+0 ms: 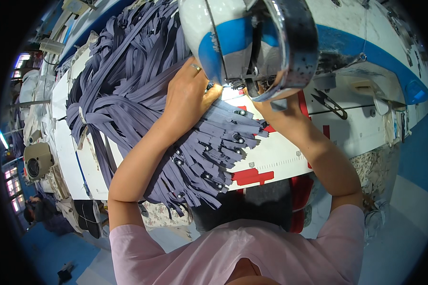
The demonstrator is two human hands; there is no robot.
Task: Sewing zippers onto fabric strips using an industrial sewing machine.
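Observation:
A white and blue sewing machine stands over the lit spot where both my hands meet. My left hand, with a ring on one finger, is closed in a pinch just left of the needle area. A dark zipper slider shows at its fingertips. Grey-purple zippers with black sliders lie in a thick fan under my left forearm, their cut ends toward me. My right hand reaches in from the right, beneath the machine's shiny round metal part. That part hides its fingers.
Thread snips lie on the white worktable, right of my right hand. Red tape and a printed ruler scale mark its near edge. More zippers, some tied in a bundle, pile up far left. Another person is at the lower left.

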